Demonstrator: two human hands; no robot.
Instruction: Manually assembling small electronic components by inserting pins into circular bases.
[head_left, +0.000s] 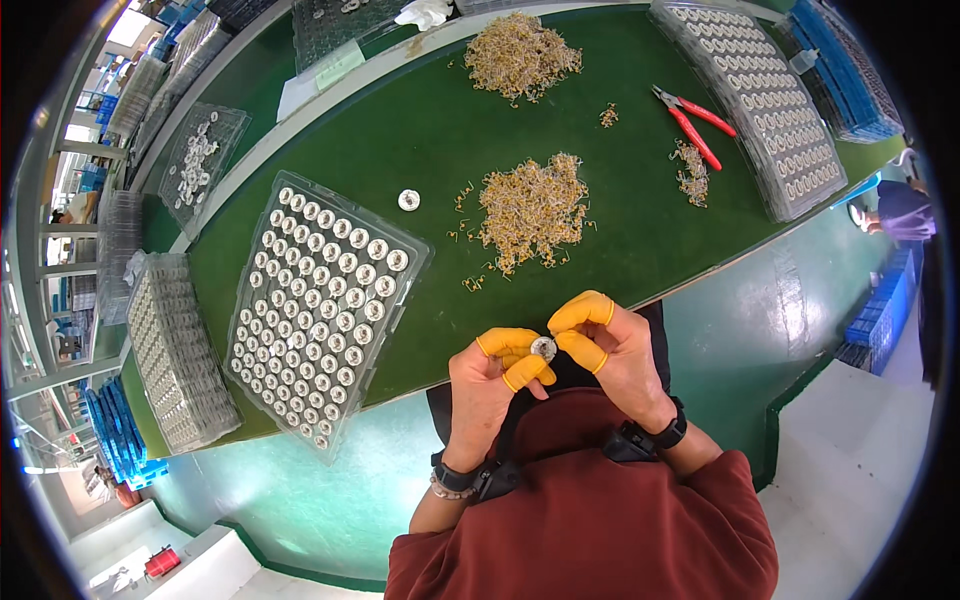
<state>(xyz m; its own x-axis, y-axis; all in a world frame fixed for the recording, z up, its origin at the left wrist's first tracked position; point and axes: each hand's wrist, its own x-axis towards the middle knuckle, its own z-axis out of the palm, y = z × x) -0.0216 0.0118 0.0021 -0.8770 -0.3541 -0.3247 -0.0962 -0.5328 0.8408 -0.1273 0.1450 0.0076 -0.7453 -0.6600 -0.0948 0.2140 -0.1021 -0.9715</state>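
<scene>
In front of my body, at the near edge of the green table, my left hand (pixel 488 378) grips a small round white part (pixel 543 348) with a greyish face between thumb and fingers. Yellow finger covers sit on the fingertips of both hands. Right beside the part, my right hand (pixel 622 350) is closed in a pinch; whatever lies between its fingertips is too small to make out. Beyond the hands lies a heap of small bent metal pieces (pixel 535 215). A clear tray (pixel 420 248) with rows of similar round white parts stands to the left.
One loose round part (pixel 409 200) lies beside the tray. Farther back is a second heap of bent pieces (pixel 520 58). Red-handled cutters (pixel 695 138) rest near a smaller pile (pixel 692 175). Stacked filled trays stand at right (pixel 812 203) and left (pixel 212 405).
</scene>
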